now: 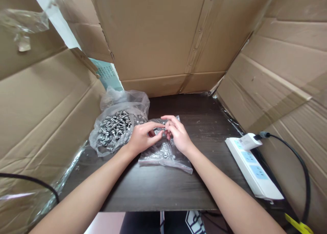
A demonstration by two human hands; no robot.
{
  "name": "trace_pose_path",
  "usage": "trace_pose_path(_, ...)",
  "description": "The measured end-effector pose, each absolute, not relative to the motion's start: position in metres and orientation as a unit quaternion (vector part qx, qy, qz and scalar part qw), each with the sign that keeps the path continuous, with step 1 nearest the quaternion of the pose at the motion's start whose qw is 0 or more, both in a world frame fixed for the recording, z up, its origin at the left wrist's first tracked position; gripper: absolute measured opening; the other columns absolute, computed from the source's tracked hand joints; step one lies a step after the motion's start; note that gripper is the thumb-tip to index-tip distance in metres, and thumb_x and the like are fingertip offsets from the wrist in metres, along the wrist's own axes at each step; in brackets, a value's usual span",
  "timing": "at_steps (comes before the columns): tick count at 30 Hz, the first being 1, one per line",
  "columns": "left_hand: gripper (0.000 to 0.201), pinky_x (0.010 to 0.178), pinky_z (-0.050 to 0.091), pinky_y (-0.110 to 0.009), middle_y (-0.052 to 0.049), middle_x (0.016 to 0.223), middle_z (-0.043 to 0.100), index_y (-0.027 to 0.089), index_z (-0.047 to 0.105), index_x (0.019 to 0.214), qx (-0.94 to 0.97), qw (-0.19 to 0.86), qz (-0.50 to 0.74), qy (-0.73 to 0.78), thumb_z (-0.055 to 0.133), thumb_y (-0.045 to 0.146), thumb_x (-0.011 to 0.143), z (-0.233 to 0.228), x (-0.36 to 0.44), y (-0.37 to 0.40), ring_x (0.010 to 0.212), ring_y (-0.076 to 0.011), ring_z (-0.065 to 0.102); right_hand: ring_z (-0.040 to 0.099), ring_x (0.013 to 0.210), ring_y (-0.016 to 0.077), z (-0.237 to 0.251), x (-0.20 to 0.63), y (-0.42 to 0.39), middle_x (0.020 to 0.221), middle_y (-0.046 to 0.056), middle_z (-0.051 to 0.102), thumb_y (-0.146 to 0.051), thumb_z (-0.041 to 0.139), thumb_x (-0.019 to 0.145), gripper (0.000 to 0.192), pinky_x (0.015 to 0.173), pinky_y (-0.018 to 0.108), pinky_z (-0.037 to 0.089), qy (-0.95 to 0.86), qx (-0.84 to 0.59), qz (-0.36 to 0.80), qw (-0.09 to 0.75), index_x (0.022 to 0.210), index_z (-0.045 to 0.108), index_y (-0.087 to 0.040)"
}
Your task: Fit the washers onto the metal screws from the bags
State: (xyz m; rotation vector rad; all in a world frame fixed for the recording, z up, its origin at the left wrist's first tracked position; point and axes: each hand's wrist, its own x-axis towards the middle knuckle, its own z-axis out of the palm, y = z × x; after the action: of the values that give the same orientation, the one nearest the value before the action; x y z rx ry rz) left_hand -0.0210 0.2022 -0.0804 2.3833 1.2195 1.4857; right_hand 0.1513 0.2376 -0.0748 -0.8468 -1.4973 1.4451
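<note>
My left hand [141, 138] and my right hand [177, 133] meet above a small clear plastic bag [166, 157] lying on the dark wooden table [158, 189]. Both pinch a small metal part [160, 131] between their fingertips; it is too small to tell what kind. Small metal pieces lie inside that bag. To the left, an open clear bag [116, 128] holds a heap of silver screws [113, 128], close beside my left hand.
Cardboard walls [163, 39] close the table in on the left, back and right. A white power strip [254, 169] with a plugged-in white adapter [250, 141] and black cable [304, 172] lies at the right. Another black cable [30, 181] runs at the left.
</note>
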Motion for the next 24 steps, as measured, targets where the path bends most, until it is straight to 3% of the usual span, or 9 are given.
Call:
trace_pose_path(4, 0.014, 0.056, 0.051, -0.016, -0.002, 0.088, 0.078, 0.017, 0.076, 0.103, 0.780, 0.045, 0.479, 0.400, 0.070, 0.016, 0.090, -0.0801, -0.0200, 0.2016, 0.052, -0.0059, 0.062, 0.047, 0.053, 0.0111, -0.0748, 0.1507, 0.2367, 0.068, -0.005, 0.050, -0.041, 0.054, 0.086, 0.034, 0.049, 0.026, 0.037, -0.590, -0.377, 0.562, 0.440, 0.112, 0.062, -0.021)
trace_pose_path(10, 0.013, 0.055, 0.051, -0.017, -0.001, 0.083, 0.078, 0.017, 0.075, 0.101, 0.774, 0.035, 0.483, 0.408, 0.070, 0.017, 0.089, -0.0812, -0.0213, 0.2035, 0.051, -0.0064, 0.062, 0.046, 0.051, 0.0097, -0.0750, 0.1507, 0.2370, 0.071, -0.007, 0.051, -0.029, 0.055, 0.078, 0.032, 0.050, 0.026, 0.038, -0.612, -0.332, 0.556, 0.454, 0.109, 0.060, -0.023)
trace_pose_path(15, 0.013, 0.056, 0.051, -0.017, -0.001, 0.086, 0.078, 0.018, 0.076, 0.101, 0.773, 0.033, 0.479, 0.415, 0.069, 0.018, 0.090, -0.0812, -0.0211, 0.2031, 0.051, -0.0061, 0.062, 0.042, 0.049, 0.0110, -0.0757, 0.1501, 0.2358, 0.061, -0.007, 0.048, -0.037, 0.053, 0.089, 0.027, 0.048, 0.026, 0.035, -0.612, -0.364, 0.552, 0.434, 0.110, 0.061, -0.022)
trace_pose_path(20, 0.013, 0.055, 0.050, -0.017, -0.001, 0.086, 0.078, 0.018, 0.075, 0.102, 0.772, 0.035, 0.480, 0.414, 0.069, 0.018, 0.090, -0.0810, -0.0207, 0.2029, 0.051, -0.0057, 0.061, 0.045, 0.050, 0.0097, -0.0756, 0.1505, 0.2365, 0.070, -0.006, 0.052, -0.031, 0.055, 0.085, 0.026, 0.050, 0.026, 0.037, -0.614, -0.348, 0.549, 0.448, 0.108, 0.061, -0.022)
trace_pose_path(24, 0.013, 0.056, 0.051, -0.017, -0.001, 0.087, 0.079, 0.017, 0.076, 0.101, 0.774, 0.027, 0.482, 0.409, 0.070, 0.018, 0.090, -0.0817, -0.0207, 0.2038, 0.051, -0.0055, 0.061, 0.043, 0.049, 0.0112, -0.0755, 0.1510, 0.2375, 0.060, -0.006, 0.049, -0.037, 0.052, 0.090, 0.024, 0.049, 0.026, 0.035, -0.616, -0.359, 0.549, 0.437, 0.105, 0.062, -0.021)
